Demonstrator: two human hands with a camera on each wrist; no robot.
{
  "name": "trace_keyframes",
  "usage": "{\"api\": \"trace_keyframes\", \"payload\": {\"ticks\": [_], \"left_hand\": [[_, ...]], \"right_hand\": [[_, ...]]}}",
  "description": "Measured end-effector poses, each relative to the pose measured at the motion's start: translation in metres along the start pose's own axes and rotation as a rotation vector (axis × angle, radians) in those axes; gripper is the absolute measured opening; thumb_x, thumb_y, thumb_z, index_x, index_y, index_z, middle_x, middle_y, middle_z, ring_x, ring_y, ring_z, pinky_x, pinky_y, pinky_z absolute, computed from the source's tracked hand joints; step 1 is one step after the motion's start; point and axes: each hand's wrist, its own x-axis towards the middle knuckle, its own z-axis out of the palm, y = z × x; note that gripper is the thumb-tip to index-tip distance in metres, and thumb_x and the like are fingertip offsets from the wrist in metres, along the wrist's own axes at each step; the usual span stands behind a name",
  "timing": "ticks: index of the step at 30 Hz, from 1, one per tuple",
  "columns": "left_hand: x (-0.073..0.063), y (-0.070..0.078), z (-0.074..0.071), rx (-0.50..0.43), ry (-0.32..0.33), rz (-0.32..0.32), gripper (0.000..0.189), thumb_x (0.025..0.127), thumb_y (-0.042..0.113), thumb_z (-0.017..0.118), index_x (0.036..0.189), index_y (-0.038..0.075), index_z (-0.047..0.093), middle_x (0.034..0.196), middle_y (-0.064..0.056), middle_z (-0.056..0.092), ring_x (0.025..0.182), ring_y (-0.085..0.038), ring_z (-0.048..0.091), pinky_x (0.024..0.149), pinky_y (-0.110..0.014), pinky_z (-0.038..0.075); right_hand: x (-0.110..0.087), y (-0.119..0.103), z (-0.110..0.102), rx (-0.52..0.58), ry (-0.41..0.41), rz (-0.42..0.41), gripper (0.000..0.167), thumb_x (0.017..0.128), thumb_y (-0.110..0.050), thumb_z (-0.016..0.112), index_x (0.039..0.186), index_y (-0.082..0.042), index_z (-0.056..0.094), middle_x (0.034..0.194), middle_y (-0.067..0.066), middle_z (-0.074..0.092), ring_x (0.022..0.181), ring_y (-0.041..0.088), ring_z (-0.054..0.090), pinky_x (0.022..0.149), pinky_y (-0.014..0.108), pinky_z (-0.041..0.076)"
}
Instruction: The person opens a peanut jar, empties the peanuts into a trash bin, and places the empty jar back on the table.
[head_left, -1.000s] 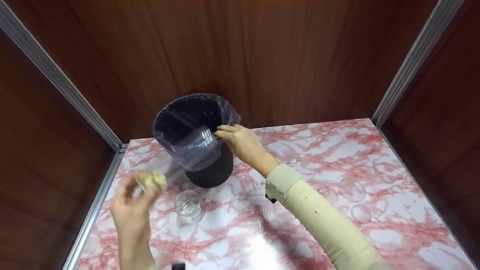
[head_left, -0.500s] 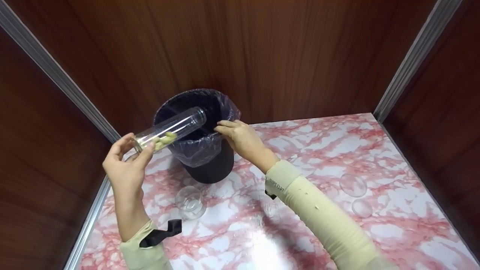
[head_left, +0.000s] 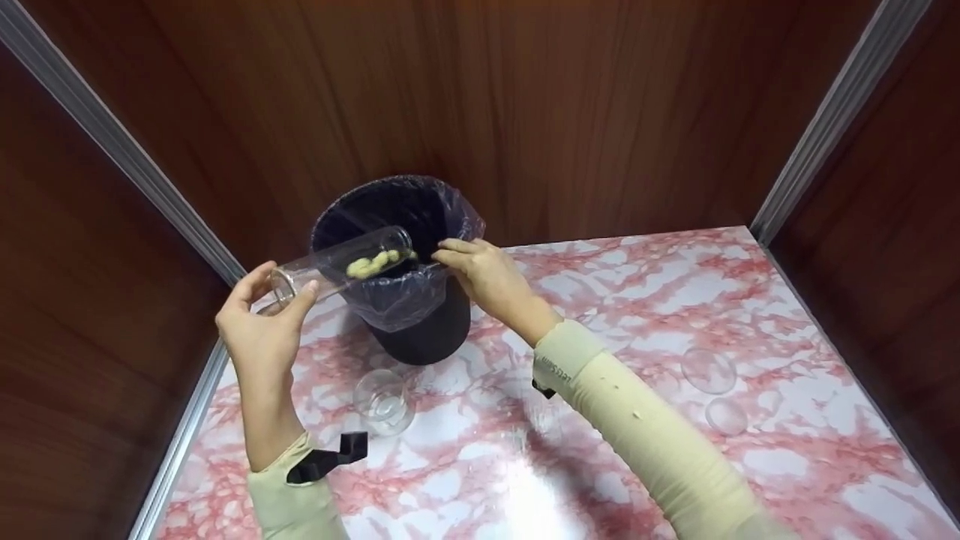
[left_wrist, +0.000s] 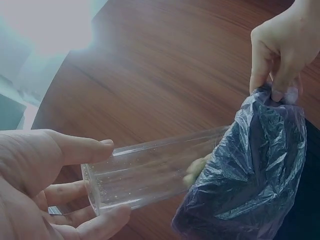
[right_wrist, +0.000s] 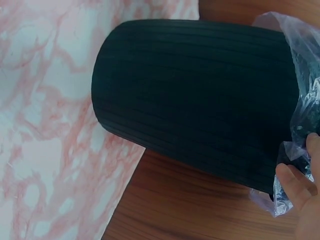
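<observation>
My left hand (head_left: 262, 337) holds a tall clear tumbler (head_left: 322, 274) by its base end, thumb on one side and fingers on the other. It lies tilted, its mouth over the opening of a black wastebasket (head_left: 427, 334). Several yellowish peanuts (head_left: 367, 266) lie inside towards the mouth. In the left wrist view the liner hides the mouth end and part of the peanuts (left_wrist: 196, 171). My right hand (head_left: 491, 283) pinches the thin purple bin liner (head_left: 397, 304) at the wastebasket's right rim. In the right wrist view its fingers bunch the film (right_wrist: 305, 100) at the edge.
A clear cup (head_left: 384, 405) stands on the red-and-white marbled table (head_left: 637, 300) in front of the wastebasket. Two clear round pieces (head_left: 709, 371) lie at the right. Brown wood-grain panels (head_left: 600, 112) enclose the back and sides.
My left hand has brought the tumbler up from the lower left over the wastebasket. The peanuts have slid from its base towards its mouth. My right hand stays at the rim.
</observation>
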Motion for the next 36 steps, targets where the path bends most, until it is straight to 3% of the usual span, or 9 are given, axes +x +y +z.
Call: {"api": "trace_keyframes", "payload": {"ticks": [5, 15, 21, 29, 36], "left_hand": [[-0.002, 0.000, 0.000, 0.052, -0.001, 0.009, 0.054, 0.074, 0.013, 0.085, 0.124, 0.012, 0.066, 0.110, -0.007, 0.059, 0.087, -0.022, 0.061, 0.071, -0.021, 0.053], [0.001, -0.006, -0.002, 0.033, -0.010, 0.002, 0.055, 0.073, 0.013, 0.086, 0.125, 0.012, 0.065, 0.110, -0.008, 0.059, 0.088, -0.026, 0.062, 0.069, -0.020, 0.054], [0.004, 0.000, 0.000, 0.046, 0.020, 0.084, 0.056, 0.073, 0.015, 0.087, 0.124, 0.011, 0.066, 0.108, -0.007, 0.061, 0.087, -0.021, 0.061, 0.080, -0.024, 0.052], [0.010, 0.023, 0.007, 0.243, 0.056, 0.284, 0.057, 0.071, 0.019, 0.088, 0.124, 0.014, 0.068, 0.106, -0.005, 0.061, 0.088, -0.019, 0.064, 0.076, -0.021, 0.052], [0.015, 0.024, 0.014, 0.380, -0.014, 0.238, 0.059, 0.072, 0.023, 0.086, 0.127, 0.015, 0.066, 0.108, -0.006, 0.062, 0.089, -0.019, 0.063, 0.075, -0.019, 0.050]], "right_hand": [[-0.002, -0.001, -0.001, -0.010, 0.006, 0.010, 0.031, 0.089, 0.002, 0.065, 0.116, -0.011, 0.071, 0.122, 0.009, 0.065, 0.098, 0.029, 0.063, 0.086, 0.036, 0.052], [-0.004, 0.000, 0.003, 0.003, 0.018, -0.006, 0.029, 0.090, 0.000, 0.065, 0.116, -0.010, 0.071, 0.121, 0.010, 0.066, 0.105, 0.027, 0.063, 0.089, 0.037, 0.051], [-0.003, 0.001, 0.003, -0.005, 0.024, 0.003, 0.029, 0.090, -0.001, 0.066, 0.117, -0.011, 0.071, 0.121, 0.010, 0.066, 0.108, 0.026, 0.062, 0.091, 0.039, 0.050], [-0.003, 0.002, 0.001, -0.017, 0.037, -0.006, 0.029, 0.090, 0.000, 0.065, 0.116, -0.011, 0.072, 0.121, 0.010, 0.066, 0.104, 0.029, 0.063, 0.088, 0.038, 0.052], [-0.003, 0.002, 0.001, -0.016, 0.048, -0.021, 0.029, 0.090, -0.001, 0.066, 0.116, -0.011, 0.072, 0.121, 0.009, 0.066, 0.104, 0.028, 0.063, 0.087, 0.039, 0.052]]}}
